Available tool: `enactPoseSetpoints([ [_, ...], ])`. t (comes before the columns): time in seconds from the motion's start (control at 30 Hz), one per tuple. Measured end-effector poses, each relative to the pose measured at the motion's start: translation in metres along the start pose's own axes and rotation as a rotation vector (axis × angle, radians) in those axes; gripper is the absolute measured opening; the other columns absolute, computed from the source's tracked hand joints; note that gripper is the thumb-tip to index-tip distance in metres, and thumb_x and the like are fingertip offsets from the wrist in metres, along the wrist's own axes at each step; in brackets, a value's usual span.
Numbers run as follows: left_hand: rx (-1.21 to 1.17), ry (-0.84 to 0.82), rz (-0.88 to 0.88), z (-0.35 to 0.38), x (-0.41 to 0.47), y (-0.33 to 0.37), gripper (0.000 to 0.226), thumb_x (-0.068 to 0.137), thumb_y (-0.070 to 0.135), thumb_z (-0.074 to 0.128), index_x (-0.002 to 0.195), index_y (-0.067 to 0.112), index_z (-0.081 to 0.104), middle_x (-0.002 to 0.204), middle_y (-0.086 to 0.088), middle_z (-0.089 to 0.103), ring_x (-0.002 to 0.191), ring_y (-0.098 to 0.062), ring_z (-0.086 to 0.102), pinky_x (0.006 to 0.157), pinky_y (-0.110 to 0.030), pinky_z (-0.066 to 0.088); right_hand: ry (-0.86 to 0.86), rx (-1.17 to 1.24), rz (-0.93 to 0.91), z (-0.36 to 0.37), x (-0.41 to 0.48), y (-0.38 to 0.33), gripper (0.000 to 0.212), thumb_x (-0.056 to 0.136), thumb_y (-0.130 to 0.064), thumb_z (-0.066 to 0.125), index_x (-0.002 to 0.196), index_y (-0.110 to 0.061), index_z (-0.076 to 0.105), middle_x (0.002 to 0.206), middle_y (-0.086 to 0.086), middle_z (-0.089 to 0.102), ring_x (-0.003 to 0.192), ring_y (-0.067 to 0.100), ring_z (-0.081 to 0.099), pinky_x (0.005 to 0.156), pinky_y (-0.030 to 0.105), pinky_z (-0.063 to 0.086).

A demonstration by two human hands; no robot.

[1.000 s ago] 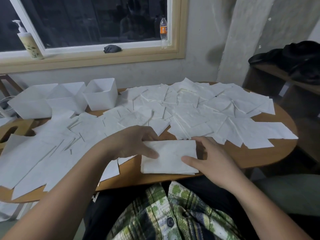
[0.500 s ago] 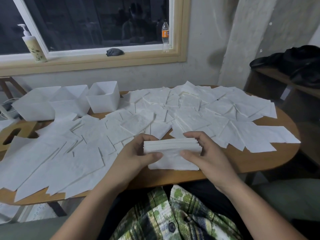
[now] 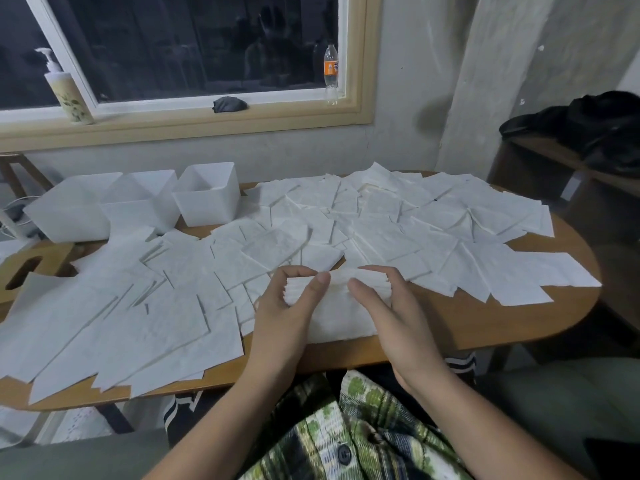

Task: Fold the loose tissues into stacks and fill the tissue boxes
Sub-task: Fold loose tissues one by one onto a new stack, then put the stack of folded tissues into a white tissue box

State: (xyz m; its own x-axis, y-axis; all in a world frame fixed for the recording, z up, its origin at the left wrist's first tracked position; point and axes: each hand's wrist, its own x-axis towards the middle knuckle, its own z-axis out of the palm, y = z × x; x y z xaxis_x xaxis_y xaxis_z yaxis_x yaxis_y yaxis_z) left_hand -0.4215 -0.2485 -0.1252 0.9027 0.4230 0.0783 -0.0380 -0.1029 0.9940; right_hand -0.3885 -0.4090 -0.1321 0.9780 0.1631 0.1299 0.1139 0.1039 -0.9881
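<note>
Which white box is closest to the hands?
The rightmost box, beside loose tissues; the middle box and left box sit farther from the left hand and right hand gripping the tissue stack.

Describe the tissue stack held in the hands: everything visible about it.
The tissue stack is a thick wad of white, crinkled paper sheets, folded into a rectangle. Its layered edges fan out unevenly at both ends. The left hand grips its left end and the right hand its right end, thumbs on the near face. It is at the near edge of the wooden table, before the loose tissues; whether it touches the table is unclear.
</note>
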Motion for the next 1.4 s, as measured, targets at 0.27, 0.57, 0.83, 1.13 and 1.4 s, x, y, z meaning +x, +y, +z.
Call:
enactPoseSetpoints([
  [0.27, 0.041, -0.014, 0.044, -0.002, 0.001, -0.003, 0.023, 0.099, 0.053, 0.068, 0.108, 0.031, 0.067, 0.107, 0.026, 0.071, 0.096, 0.009, 0.063, 0.078, -0.02, 0.044, 0.041, 0.071, 0.057, -0.002, 0.003, -0.001, 0.028, 0.109, -0.041, 0.057, 0.111, -0.014, 0.066, 0.104, -0.001, 0.077, 0.108, 0.012, 0.073, 0.106, 0.049, 0.053],
  [0.57, -0.054, 0.016, 0.033, -0.003, 0.0, -0.001, 0.027, 0.11, 0.04, 0.05, 0.098, 0.023, 0.068, 0.106, 0.01, 0.073, 0.102, -0.008, 0.064, 0.087, -0.034, 0.044, 0.112, 0.052, 0.107, -0.005, 0.01, 0.002, 0.037, 0.109, -0.05, 0.05, 0.111, -0.021, 0.073, 0.12, 0.005, 0.073, 0.121, 0.025, 0.067, 0.107, 0.043, 0.049],
  [0.83, 0.348, -0.341, 0.261, -0.05, 0.019, 0.004, 0.045, 0.089, 0.032, 0.089, 0.127, 0.028, 0.065, 0.121, 0.009, 0.072, 0.106, -0.019, 0.068, 0.09, -0.04, 0.055, -0.198, -0.266, 0.032, -0.041, 0.007, -0.003, 0.039, 0.093, -0.042, 0.08, 0.126, -0.033, 0.063, 0.12, -0.013, 0.075, 0.113, 0.005, 0.071, 0.097, 0.032, 0.057],
  [1.13, 0.609, -0.401, 0.379, -0.072, 0.063, 0.032, 0.011, 0.093, 0.031, 0.081, 0.101, 0.034, 0.073, 0.1, 0.017, 0.074, 0.097, -0.01, 0.068, 0.076, -0.014, 0.047, -0.27, -0.456, -0.034, -0.046, 0.049, -0.027, 0.015, 0.097, -0.023, 0.078, 0.111, -0.024, 0.073, 0.108, -0.007, 0.079, 0.104, 0.012, 0.075, 0.098, 0.039, 0.058],
  [1.4, 0.551, -0.299, 0.267, -0.12, 0.12, 0.063, 0.007, 0.096, 0.032, 0.079, 0.102, 0.03, 0.075, 0.102, 0.014, 0.078, 0.095, -0.01, 0.072, 0.078, -0.02, 0.054, -0.417, -0.443, -0.143, 0.016, 0.142, -0.07, 0.016, 0.097, -0.023, 0.078, 0.113, -0.023, 0.075, 0.11, -0.006, 0.08, 0.105, 0.013, 0.076, 0.101, 0.037, 0.059],
])
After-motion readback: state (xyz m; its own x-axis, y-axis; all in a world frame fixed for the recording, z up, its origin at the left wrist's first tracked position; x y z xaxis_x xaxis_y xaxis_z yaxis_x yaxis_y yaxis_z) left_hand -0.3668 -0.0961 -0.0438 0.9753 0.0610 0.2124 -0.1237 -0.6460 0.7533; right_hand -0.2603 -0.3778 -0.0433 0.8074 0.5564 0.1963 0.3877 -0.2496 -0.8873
